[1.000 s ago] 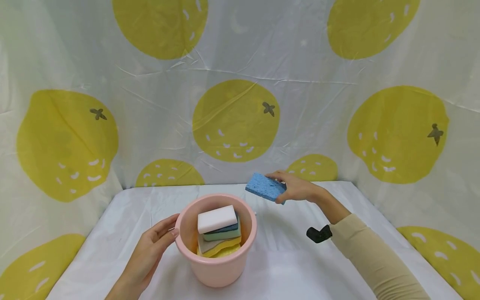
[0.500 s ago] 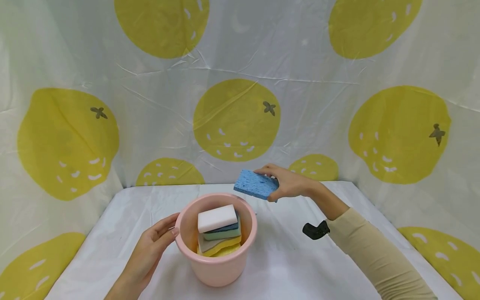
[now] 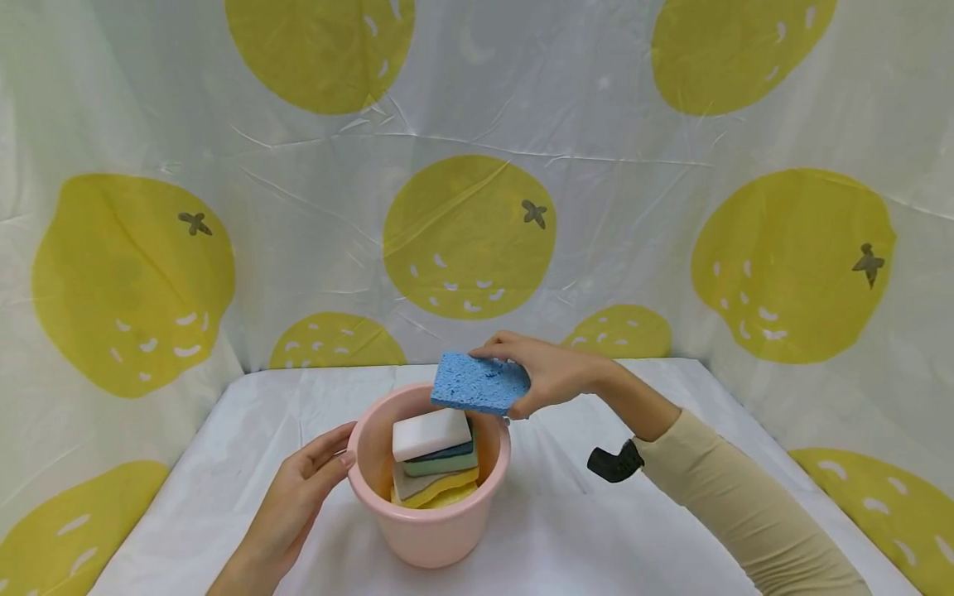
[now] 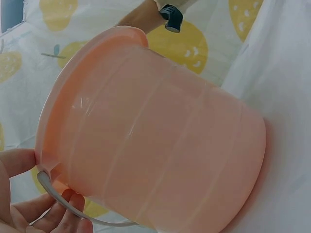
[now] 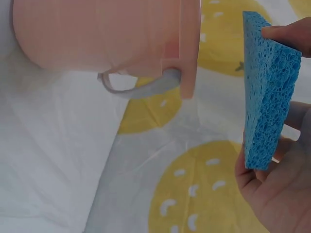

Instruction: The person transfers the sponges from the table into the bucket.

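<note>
A pink bucket (image 3: 440, 534) stands on the white cloth. My left hand (image 3: 294, 497) holds it at the left rim; in the left wrist view, one digit touches the rim edge and the other fingers bend against the wall beside the grey handle (image 4: 68, 206). My right hand (image 3: 551, 372) pinches a blue sponge (image 3: 477, 382) by its edges, thumb opposite fingers. The sponge hangs above the bucket's far right rim, tilted. Inside the bucket lies a stack topped by a white sponge (image 3: 431, 434), over a dark blue and green one (image 3: 440, 465), with grey and yellow pieces beneath.
White cloth (image 3: 596, 530) covers the table. Behind and at both sides hangs a lemon-print curtain (image 3: 626, 207). A black wrist mount (image 3: 614, 463) sticks out from the right sleeve (image 3: 730, 488).
My right hand has carried the blue sponge leftward, from right of the bucket to over its far right rim. The left hand and bucket stay in place.
</note>
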Motion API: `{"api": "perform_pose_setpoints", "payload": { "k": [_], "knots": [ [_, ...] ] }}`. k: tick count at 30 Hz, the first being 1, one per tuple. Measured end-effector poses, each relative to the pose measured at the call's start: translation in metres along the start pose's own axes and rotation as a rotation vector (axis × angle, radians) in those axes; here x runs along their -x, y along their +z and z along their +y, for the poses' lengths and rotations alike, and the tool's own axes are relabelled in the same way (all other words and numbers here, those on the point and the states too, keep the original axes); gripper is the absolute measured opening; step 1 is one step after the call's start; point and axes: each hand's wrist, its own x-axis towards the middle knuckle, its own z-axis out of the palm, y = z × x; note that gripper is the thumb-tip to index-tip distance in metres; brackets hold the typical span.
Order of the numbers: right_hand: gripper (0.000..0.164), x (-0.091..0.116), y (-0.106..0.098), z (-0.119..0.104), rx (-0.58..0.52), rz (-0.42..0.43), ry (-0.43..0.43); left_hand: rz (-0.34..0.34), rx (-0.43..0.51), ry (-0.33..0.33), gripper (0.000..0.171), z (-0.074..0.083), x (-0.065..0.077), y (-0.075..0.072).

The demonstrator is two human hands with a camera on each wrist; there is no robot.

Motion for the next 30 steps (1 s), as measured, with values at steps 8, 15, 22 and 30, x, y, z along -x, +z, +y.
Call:
{"api": "perform_pose_setpoints", "payload": {
  "k": [8,15,22,30],
  "knots": [
    [0.086,-0.013,0.011,-0.023,0.039,-0.068,-0.107,0.014,-0.007,-0.017,0.052,0.0,0.0,0.0],
    [0.088,-0.02,0.021,-0.038,0.054,-0.112,-0.158,0.027,-0.012,-0.053,0.054,0.002,-0.001,0.001],
    [0.09,-0.025,0.028,-0.043,0.026,-0.147,-0.174,0.025,-0.015,-0.053,0.054,0.002,-0.001,0.001],
    [0.09,-0.026,0.031,-0.047,0.005,-0.161,-0.15,0.015,-0.007,-0.048,0.054,0.002,0.0,0.001]
  ]
}}
